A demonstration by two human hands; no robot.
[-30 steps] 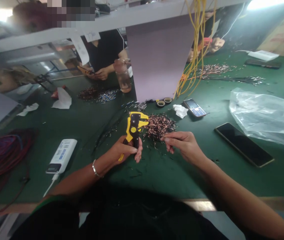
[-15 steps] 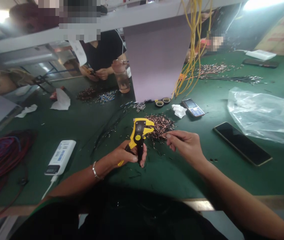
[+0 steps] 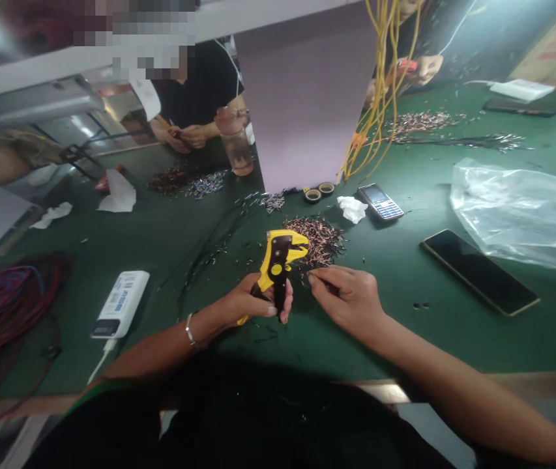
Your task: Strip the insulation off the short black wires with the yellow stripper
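Note:
My left hand is closed around the handles of a yellow-and-black wire stripper, whose jaws point to the right. Behind those jaws lies a heap of short copper-tipped wire pieces on the green table. Just right of the tool, my right hand has thumb and forefinger pinched together in front of the heap. Whatever is between these fingertips is too small to make out. A small cluster of silvery terminals and some loose black wires lie beyond my left hand.
To the left are a white power bank and coiled red wire. A keypad phone, a smartphone and a plastic bag lie right. Yellow wires hang beside a panel. Co-workers' hands work across the table.
My right hand has moved left and slightly down, its fingertips now nearer the stripper's handles. The stripper stays in my left hand. The view has shifted a little.

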